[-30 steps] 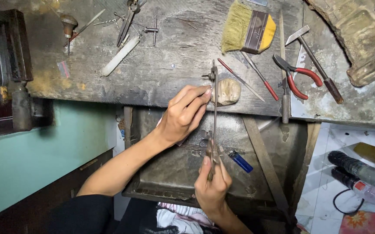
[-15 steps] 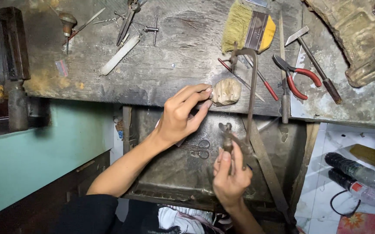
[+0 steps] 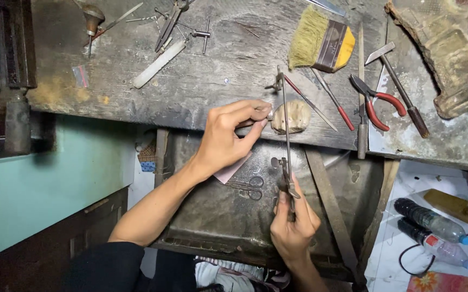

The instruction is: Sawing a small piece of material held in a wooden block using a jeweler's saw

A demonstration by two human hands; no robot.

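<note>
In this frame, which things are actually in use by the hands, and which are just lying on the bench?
In use:
left hand, pinching a small workpiece against the wooden bench peg
right hand, gripping the jeweller's saw frame

Lying about:
brush
red-handled pliers
small hammer
flat file
scissors in the tray
plastic bottles on the floor

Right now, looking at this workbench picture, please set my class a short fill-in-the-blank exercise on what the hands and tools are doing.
1. The right hand grips the handle of a thin-framed ____.
2. The left hand pinches a small piece against the wooden peg at the edge of the ____.
3. The pliers lying on the bench have ____ handles.
4. The broad brush has a ____ handle.

Missing words: saw; bench; red; yellow
</note>
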